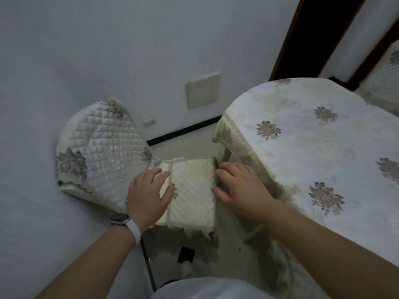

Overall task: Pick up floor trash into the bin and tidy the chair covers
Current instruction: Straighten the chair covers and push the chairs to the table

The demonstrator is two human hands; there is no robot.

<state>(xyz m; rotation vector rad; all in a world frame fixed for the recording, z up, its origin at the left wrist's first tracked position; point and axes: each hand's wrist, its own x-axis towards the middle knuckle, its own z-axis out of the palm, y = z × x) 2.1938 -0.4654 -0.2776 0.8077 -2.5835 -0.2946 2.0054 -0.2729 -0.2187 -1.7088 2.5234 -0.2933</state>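
Note:
A cream quilted seat cover (193, 190) lies on a chair seat below me, its frilled edge hanging over the front. The chair's back, in a quilted floral cover (97, 145), leans against the wall at left. My left hand (149, 195), a watch on its wrist, rests flat on the seat cover's left edge with fingers spread. At the cover's right edge my right hand (239, 188) presses down, fingers curled over the side. Neither hand holds anything lifted. No trash or bin is in view.
A table with a floral cream tablecloth (313, 147) stands close on the right, almost touching the chair. A second covered chair (384, 76) shows at the far right. White wall with a panel (203, 91) and socket (149, 122) behind; a dark doorway (313, 35) beyond.

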